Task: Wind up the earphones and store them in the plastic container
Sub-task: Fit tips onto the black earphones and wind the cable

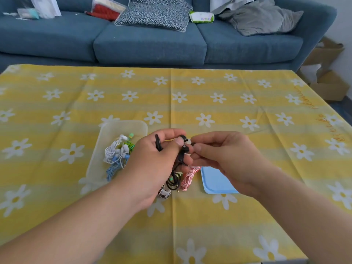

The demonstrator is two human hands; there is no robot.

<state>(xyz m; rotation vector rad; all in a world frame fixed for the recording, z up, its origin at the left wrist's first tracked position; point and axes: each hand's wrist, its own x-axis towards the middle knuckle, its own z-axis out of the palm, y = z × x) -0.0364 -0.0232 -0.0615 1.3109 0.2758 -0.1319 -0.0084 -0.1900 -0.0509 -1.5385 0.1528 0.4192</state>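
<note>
My left hand [152, 161] grips a pair of black earphones [182, 155] above the table, the cable looped round its fingers and the earbuds sticking out by the thumb. My right hand [222, 155] pinches a black part of the same earphones at its fingertips, touching the left hand. To the left stands the clear plastic container [99, 149], holding wound white [114, 149], green [129, 144] and blue earphones [112, 169]. Under my hands lie red-and-white earphones [188, 177] and another dark coil [173, 181].
A light blue lid [215, 181] lies flat right of the cables, partly under my right wrist. The table wears a yellow cloth with white daisies [190, 96]. A blue sofa [148, 40] with cushions stands behind. Cardboard boxes [327, 80] sit at the far right.
</note>
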